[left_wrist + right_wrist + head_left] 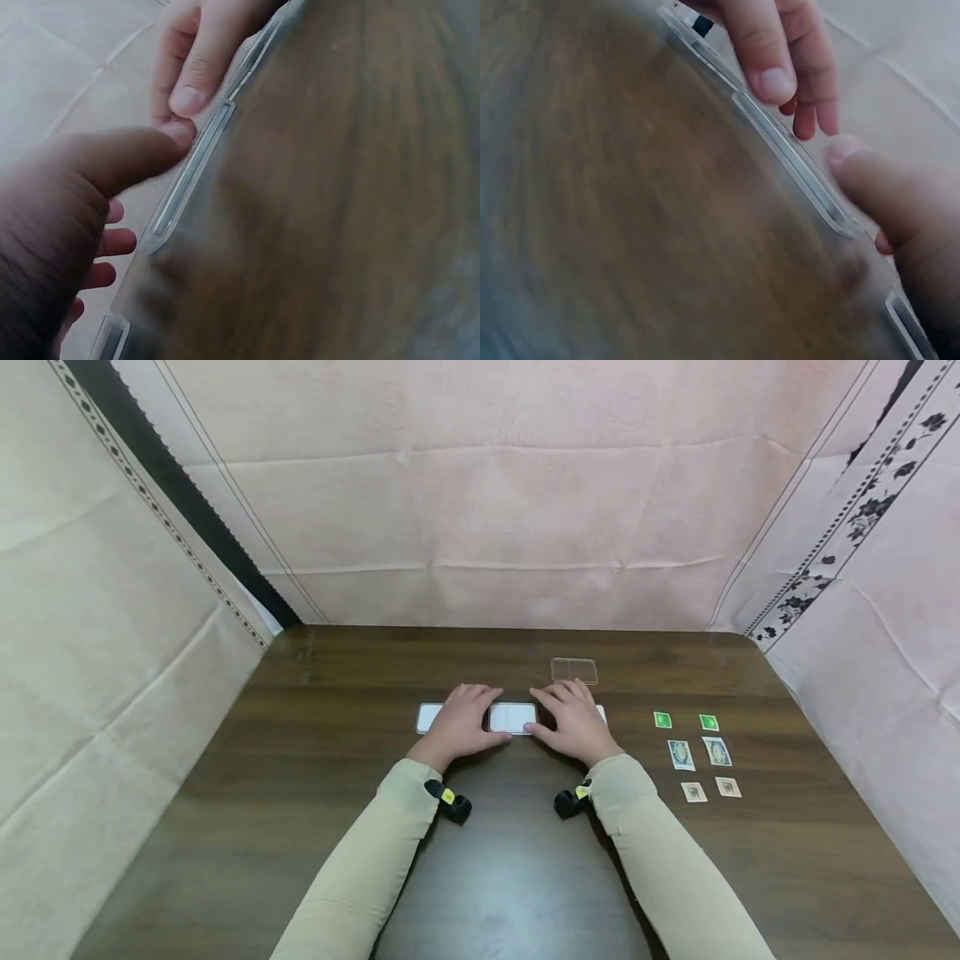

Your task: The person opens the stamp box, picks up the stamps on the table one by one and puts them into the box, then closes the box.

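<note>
Three flat clear-rimmed cases with white faces lie in a row on the wooden table. The middle case (512, 718) shows between the two hands, while the left case (428, 717) and the right case (602, 712) are partly covered by them. My left hand (467, 720) is at the middle case's left end, fingers loosely bent, with its thumb close over the near edge. At the other end, my right hand (572, 718) has its fingers spread and its thumb beside the case. Neither hand grips anything. From the left wrist, the middle case (180, 191) appears edge-on, lying flat.
An empty clear lid-like piece (574, 671) lies behind the right hand. To the right are pairs of small stamp-like pieces: a green one (663, 720), a blue portrait one (681, 755) and a pale one (694, 792). Pale cloth (480, 527) hangs around the table (337, 827).
</note>
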Motion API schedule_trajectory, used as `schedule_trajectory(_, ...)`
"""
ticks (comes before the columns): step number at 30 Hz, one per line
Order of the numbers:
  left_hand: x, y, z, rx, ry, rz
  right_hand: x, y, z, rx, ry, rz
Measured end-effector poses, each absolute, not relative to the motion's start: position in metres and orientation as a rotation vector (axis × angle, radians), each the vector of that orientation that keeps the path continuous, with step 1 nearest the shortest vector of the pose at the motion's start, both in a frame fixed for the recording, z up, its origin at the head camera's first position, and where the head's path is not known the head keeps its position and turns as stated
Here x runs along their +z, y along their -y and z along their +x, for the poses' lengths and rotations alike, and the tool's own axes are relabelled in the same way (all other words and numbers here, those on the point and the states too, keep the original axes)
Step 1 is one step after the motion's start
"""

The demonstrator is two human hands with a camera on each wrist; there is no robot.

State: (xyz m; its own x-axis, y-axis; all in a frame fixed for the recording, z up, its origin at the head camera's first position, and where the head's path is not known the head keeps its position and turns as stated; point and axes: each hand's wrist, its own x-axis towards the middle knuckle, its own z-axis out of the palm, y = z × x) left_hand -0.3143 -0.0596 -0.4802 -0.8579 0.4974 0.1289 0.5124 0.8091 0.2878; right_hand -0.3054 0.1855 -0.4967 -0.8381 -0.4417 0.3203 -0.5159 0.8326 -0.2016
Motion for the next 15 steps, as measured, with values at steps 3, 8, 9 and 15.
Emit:
schedule_trajectory(3, -0.4812, 0.0604, -0.3155, -0.459, 2.969, -0.828, -0.4982, -0.1828, -0.3059, 0.353, 2.790, 0.751)
schedule_trajectory(8, -0.4824, 0.0613, -0.3170, -0.454, 2.982, -0.829, -0.5004, -0.1798, -0.3080, 0.330, 2.790, 0.774)
schedule_trajectory(9, -0.4825, 0.0615, -0.3172, -0.456, 2.981, -0.831, -0.5006, -0.1791, -0.3084, 0.339, 2.789, 0.777)
schedule_trajectory(15, -0.4811, 0.0625, -0.3175, -0.470, 2.966, -0.853, -0.5010, -0.1762, -0.3101, 0.347, 2.809, 0.787)
